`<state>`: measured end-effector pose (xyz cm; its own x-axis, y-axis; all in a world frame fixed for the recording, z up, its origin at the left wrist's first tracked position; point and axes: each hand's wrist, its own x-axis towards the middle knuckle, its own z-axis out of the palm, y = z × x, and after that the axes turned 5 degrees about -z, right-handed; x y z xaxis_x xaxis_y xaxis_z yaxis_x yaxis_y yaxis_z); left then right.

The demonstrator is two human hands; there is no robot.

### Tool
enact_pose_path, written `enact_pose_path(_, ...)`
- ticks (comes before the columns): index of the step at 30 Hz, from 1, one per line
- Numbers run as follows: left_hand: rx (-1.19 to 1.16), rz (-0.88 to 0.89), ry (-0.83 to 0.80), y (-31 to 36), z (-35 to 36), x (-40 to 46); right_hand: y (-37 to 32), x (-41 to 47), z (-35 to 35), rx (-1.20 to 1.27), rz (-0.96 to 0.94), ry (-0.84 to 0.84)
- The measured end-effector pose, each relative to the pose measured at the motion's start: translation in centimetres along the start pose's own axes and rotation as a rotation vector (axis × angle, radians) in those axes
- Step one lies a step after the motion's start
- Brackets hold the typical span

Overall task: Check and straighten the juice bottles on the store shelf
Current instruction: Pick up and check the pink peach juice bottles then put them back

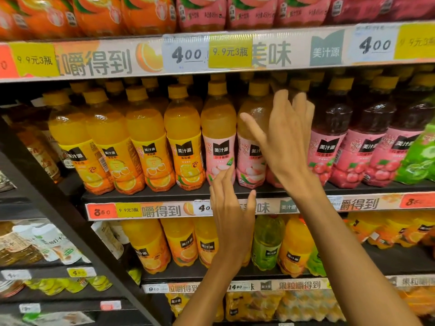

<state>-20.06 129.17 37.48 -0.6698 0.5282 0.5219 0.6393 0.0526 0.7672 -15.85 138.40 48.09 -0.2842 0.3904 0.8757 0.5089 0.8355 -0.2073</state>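
A row of juice bottles stands on the middle shelf (146, 196): orange-label bottles (146, 147) at left, two pink-label peach bottles at centre, dark red bottles (329, 142) at right. My left hand (229, 212) is raised in front of the shelf edge, its fingertips at the bottom of the left peach bottle (219, 137). My right hand (286, 137) is spread open with straight fingers in front of the right peach bottle (251, 147) and hides a further bottle behind it. Neither hand grips anything.
The upper shelf (211, 55) with price tags overhangs the bottle caps. Below, a lower shelf holds larger orange and green bottles (268, 243). A dark slanted upright (58, 208) bounds the left side. A green pack (421, 156) sits at far right.
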Motion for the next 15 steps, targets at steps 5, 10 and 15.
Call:
enact_pose_path(5,-0.035,0.009,-0.082,-0.3,0.0,-0.2,-0.3,-2.0,-1.5,0.295,0.004,0.021)
enact_pose_path(10,-0.098,0.016,-0.159,-0.2,-0.3,-0.5,-0.4,-3.3,-2.6,0.683,0.117,-0.101)
enact_pose_path(15,-0.209,-0.016,-0.186,0.4,-1.2,-0.8,-0.9,-3.7,-4.2,0.704,0.102,-0.112)
